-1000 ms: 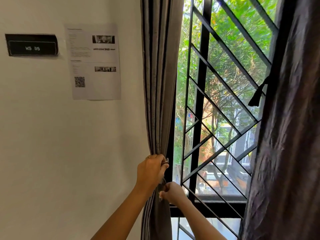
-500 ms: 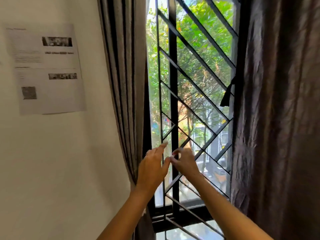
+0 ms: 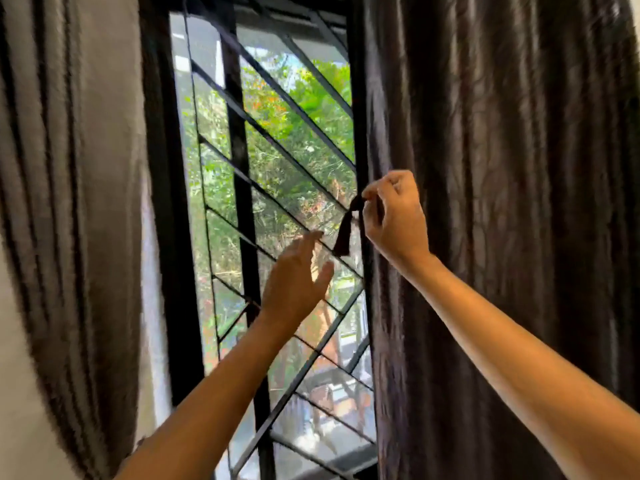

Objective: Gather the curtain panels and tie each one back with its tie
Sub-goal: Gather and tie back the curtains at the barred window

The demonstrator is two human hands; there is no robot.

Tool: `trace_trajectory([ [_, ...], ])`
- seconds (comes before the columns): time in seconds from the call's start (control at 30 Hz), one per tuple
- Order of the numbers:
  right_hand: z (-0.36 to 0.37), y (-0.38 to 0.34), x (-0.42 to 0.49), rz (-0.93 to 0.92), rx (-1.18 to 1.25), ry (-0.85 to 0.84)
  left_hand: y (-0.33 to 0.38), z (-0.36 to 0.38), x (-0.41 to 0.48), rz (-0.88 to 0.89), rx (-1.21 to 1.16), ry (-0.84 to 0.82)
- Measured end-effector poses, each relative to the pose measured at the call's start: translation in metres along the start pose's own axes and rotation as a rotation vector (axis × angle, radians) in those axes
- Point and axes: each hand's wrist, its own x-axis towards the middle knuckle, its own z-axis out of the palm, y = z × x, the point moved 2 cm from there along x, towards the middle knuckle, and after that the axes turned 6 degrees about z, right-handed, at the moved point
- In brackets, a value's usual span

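Just right of centre, toward 3 o'clock, our right hand (image 3: pixel 393 216) pinches the top of the dark fabric tie (image 3: pixel 345 233) between thumb and curled fingers, at the inner edge of the right curtain panel (image 3: pixel 502 202). The tie's loose end dangles toward 6 o'clock in front of the black window grille (image 3: pixel 242 174). Our left hand (image 3: pixel 298 275) sits at 7 o'clock from the tie, fingers spread and holding nothing, near the dangling end but apart from it. The right panel hangs loose across the whole 3 o'clock side; we judge it ungathered and the tying barely begun. The left curtain panel (image 3: pixel 69 209) fills the 9 o'clock side, too blurred for us to tell whether it is tied.

To do this step well, we should hold the pinch firm so the tie does not slip behind the cloth, and use the free hand to sweep the panel's folds together from the inner edge toward 3 o'clock before wrapping. We judge the fabric heavy and crumpled, so a snug bundle first, then the tie round it, should hold best.
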Motion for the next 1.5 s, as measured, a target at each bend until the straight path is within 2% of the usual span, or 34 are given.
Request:
trace_trajectory([
  [0.13, -0.023, 0.050, 0.042, 0.019, -0.011, 0.108, 0.033, 0.028, 0.048, 0.050, -0.034, 0.129],
  [0.4, -0.049, 0.163, 0.112, 0.069, -0.109, 0.142, 0.075, 0.079, 0.130, 0.002, 0.002, 0.290],
  [0.67, -0.080, 0.269, 0.179, 0.197, -0.345, 0.164, 0.106, 0.090, 0.193, 0.012, 0.279, 0.345],
  [0.73, -0.087, 0.298, 0.196, 0.251, -0.353, 0.127, 0.114, 0.092, 0.211, 0.016, 0.357, 0.352],
  [0.83, -0.091, 0.335, 0.215, 0.297, -0.331, -0.055, 0.122, 0.094, 0.235, 0.012, 0.455, 0.340],
  [0.93, -0.095, 0.357, 0.226, 0.408, -0.163, -0.218, 0.129, 0.095, 0.251, 0.038, 0.503, 0.335],
  [1.03, -0.093, 0.359, 0.232, 0.502, -0.113, -0.318, 0.132, 0.095, 0.262, 0.022, 0.568, 0.310],
  [1.2, -0.063, 0.304, 0.247, 0.250, 0.064, -0.396, 0.125, 0.081, 0.282, -0.016, 0.641, 0.204],
  [1.5, -0.020, 0.117, 0.234, -0.127, 0.461, -0.404, 0.104, 0.041, 0.282, -0.098, 0.618, 0.258],
])
